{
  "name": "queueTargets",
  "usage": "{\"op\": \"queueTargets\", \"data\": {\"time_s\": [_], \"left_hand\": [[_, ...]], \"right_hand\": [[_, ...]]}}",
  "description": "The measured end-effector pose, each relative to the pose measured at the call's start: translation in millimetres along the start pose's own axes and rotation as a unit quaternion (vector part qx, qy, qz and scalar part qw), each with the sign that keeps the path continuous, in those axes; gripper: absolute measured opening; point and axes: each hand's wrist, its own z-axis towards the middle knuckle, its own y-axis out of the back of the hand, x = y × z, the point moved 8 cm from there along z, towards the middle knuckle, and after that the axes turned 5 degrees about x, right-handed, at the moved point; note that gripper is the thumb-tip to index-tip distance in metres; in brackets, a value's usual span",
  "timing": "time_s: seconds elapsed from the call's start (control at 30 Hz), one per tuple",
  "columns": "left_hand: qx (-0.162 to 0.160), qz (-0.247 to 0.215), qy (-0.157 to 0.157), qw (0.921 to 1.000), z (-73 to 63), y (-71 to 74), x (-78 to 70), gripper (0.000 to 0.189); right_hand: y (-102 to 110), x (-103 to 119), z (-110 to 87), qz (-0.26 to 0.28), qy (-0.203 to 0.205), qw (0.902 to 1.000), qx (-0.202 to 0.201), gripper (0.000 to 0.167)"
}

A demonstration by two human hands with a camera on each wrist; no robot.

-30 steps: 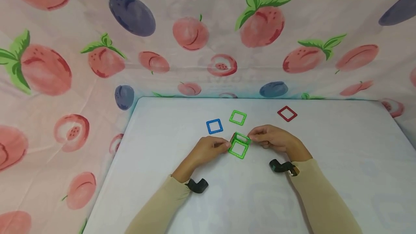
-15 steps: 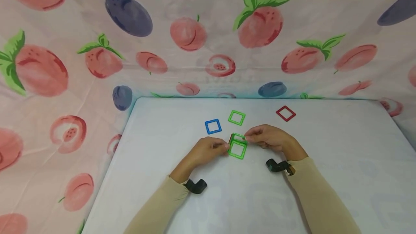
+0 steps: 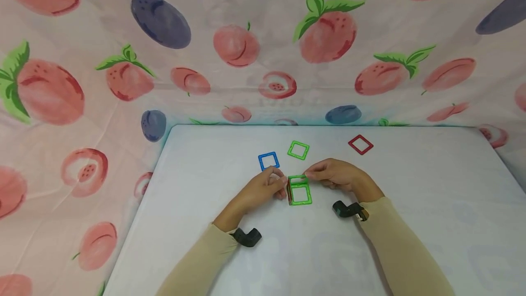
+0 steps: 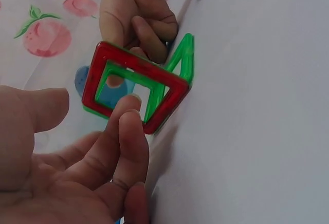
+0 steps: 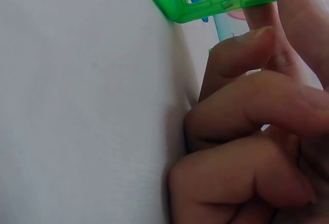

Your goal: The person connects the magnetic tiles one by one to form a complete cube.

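Note:
A flat green square magnetic tile lies on the table. Along its far edge a second green tile stands up, and its rim is pinched between the thumb and index finger of my right hand. A red tile stands along the left side, joined to the green ones. Beside that red tile is my left hand, thumb and fingers spread apart. Its fingertips overlap the red frame in the left wrist view; whether they touch it I cannot tell.
Behind the left hand lies a loose blue tile. Farther back are a loose green tile and, to the right, a loose red tile. A fruit-print cloth hangs behind the white table.
The joined tiles have turned slightly and come a little nearer. My left fingers have let go of the left side and spread. The right hand keeps its pinch, shifting a little left.

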Motion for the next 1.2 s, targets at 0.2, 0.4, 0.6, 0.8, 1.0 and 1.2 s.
{"op": "queueTargets", "data": {"time_s": [0.2, 0.4, 0.6, 0.8, 1.0, 1.2], "left_hand": [[-0.001, 0.001, -0.007, 1.0000, -0.9, -4.0, -2.4, 0.035], [-0.004, 0.024, -0.010, 0.9996, -2.5, -6.0, -3.1, 0.029], [-0.011, 0.036, -0.008, 0.9993, -4.3, -3.5, -2.9, 0.029], [-0.007, 0.024, -0.010, 0.9996, -3.1, -5.9, 1.3, 0.029], [-0.003, 0.026, -0.013, 0.9996, -4.1, -7.2, 1.3, 0.031], [-0.008, 0.034, -0.012, 0.9993, -4.4, -5.2, 5.5, 0.033]], "right_hand": [[-3.6, 2.7, 1.4, -0.019, 0.010, 0.9997, 0.010, 0.037], [-6.8, 2.8, 0.1, -0.030, 0.008, 0.9995, 0.000, 0.036], [-3.0, -1.9, -5.2, -0.032, 0.019, 0.9986, -0.037, 0.041], [24.1, -11.2, -35.2, 0.023, 0.040, 0.9929, -0.110, 0.048], [83.7, -16.3, -73.8, 0.046, 0.025, 0.9720, -0.229, 0.065], [139.4, -39.9, -81.6, 0.065, -0.013, 0.9462, -0.317, 0.050]]}}
